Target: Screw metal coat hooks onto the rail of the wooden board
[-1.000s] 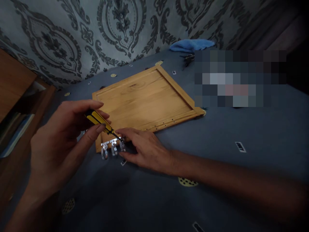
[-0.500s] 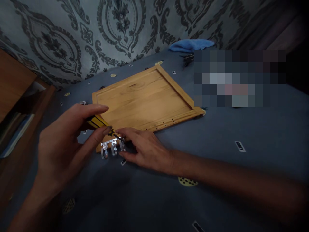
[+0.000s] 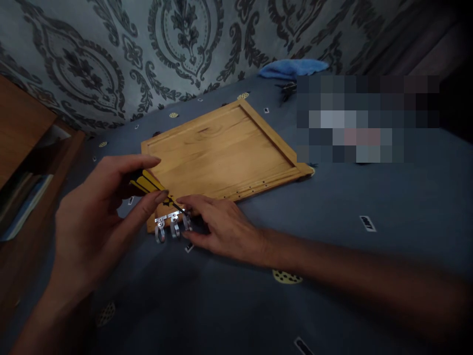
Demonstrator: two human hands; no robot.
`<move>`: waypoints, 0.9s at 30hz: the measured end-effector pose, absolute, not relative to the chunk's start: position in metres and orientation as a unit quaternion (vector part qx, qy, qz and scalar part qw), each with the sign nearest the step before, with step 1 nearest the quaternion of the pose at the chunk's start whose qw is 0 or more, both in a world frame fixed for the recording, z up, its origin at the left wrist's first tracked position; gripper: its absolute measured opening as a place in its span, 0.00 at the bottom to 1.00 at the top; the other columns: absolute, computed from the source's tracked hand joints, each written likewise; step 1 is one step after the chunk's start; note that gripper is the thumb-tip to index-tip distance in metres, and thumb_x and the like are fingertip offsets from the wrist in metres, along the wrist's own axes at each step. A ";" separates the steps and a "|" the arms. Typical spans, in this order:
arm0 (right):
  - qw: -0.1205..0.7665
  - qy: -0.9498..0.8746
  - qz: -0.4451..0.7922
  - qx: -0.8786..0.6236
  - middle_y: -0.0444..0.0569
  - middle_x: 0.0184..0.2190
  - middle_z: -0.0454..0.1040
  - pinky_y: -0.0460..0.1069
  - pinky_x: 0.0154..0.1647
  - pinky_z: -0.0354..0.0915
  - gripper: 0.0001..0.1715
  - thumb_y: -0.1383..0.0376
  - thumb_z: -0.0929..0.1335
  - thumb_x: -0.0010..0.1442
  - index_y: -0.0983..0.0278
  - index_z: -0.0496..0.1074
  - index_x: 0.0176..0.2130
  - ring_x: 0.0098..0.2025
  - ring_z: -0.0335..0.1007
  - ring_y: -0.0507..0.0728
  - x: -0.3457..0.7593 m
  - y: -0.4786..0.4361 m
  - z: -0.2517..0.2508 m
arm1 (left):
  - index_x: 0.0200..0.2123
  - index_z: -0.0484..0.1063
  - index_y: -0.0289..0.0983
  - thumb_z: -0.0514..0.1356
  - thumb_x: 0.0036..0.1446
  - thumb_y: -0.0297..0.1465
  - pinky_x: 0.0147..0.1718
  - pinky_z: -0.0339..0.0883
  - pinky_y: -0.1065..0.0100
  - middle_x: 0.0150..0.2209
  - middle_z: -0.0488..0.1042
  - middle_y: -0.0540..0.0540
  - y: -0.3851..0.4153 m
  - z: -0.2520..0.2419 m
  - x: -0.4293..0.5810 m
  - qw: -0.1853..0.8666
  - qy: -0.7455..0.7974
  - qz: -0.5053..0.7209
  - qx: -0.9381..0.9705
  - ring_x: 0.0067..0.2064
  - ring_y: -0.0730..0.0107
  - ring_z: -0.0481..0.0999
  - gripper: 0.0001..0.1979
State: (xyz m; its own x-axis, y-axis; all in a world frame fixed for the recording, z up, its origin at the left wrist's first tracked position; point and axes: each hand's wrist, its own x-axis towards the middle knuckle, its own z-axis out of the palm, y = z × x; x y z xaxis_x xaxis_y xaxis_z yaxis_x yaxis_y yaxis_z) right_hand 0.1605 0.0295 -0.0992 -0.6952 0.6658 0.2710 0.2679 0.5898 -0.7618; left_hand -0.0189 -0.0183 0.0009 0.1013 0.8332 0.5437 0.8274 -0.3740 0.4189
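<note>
A framed wooden board (image 3: pixel 225 153) lies flat on a dark blue patterned cloth (image 3: pixel 332 256). Along its near edge sit three small metal hooks (image 3: pixel 173 223). My left hand (image 3: pixel 99 217) is closed round a yellow and black screwdriver (image 3: pixel 153 186), whose tip points down at the hook on the right. My right hand (image 3: pixel 218 224) rests on the cloth beside the hooks, its fingertips pinched at that same hook where the screwdriver tip meets it. What the fingertips pinch is too small to make out.
A blue rag (image 3: pixel 293 68) lies at the far edge by the patterned wall. A wooden shelf with books (image 3: pixel 25 172) stands at the left. A dark small object (image 3: pixel 286 91) lies near the rag. A blurred patch covers the right rear.
My left hand has turned the screwdriver handle slightly, fingers shifting along it. The right hand and the board have stayed in place.
</note>
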 end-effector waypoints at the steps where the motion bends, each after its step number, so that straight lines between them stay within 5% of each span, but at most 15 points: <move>1: 0.276 -0.847 0.360 -0.276 0.54 0.50 0.78 0.54 0.46 0.69 0.34 0.62 0.72 0.59 0.64 0.66 0.62 0.47 0.77 0.62 0.161 0.030 -0.099 | 0.53 0.74 0.47 0.67 0.56 0.31 0.40 0.75 0.79 0.45 0.76 0.54 -0.019 0.002 -0.019 0.021 0.561 0.376 0.737 0.41 0.77 0.79 0.21; 5: 0.277 -0.848 0.360 -0.272 0.55 0.51 0.77 0.56 0.48 0.69 0.34 0.63 0.72 0.59 0.64 0.65 0.63 0.50 0.76 0.63 0.161 0.031 -0.099 | 0.54 0.73 0.46 0.66 0.57 0.30 0.42 0.76 0.76 0.46 0.76 0.52 -0.020 0.004 -0.017 0.055 0.557 0.381 0.736 0.43 0.73 0.80 0.20; 12: 0.271 -0.845 0.372 -0.271 0.55 0.52 0.77 0.56 0.48 0.70 0.33 0.63 0.72 0.59 0.64 0.65 0.62 0.49 0.76 0.63 0.161 0.031 -0.097 | 0.52 0.74 0.45 0.65 0.59 0.31 0.37 0.74 0.79 0.44 0.77 0.54 -0.016 0.000 -0.016 -0.074 0.563 0.320 0.758 0.37 0.78 0.78 0.17; 20: 0.273 -0.849 0.359 -0.275 0.55 0.52 0.77 0.55 0.48 0.70 0.34 0.63 0.73 0.59 0.66 0.65 0.62 0.50 0.76 0.63 0.161 0.030 -0.097 | 0.54 0.72 0.46 0.64 0.58 0.30 0.41 0.76 0.75 0.44 0.77 0.51 -0.020 0.004 -0.016 0.043 0.560 0.363 0.743 0.42 0.73 0.80 0.20; 27: 0.283 -0.846 0.363 -0.268 0.55 0.52 0.77 0.56 0.50 0.70 0.34 0.63 0.73 0.59 0.66 0.66 0.62 0.52 0.75 0.64 0.160 0.030 -0.099 | 0.52 0.72 0.39 0.62 0.61 0.36 0.27 0.69 0.80 0.46 0.78 0.50 -0.013 0.000 -0.018 -0.121 0.553 0.280 0.775 0.30 0.82 0.77 0.16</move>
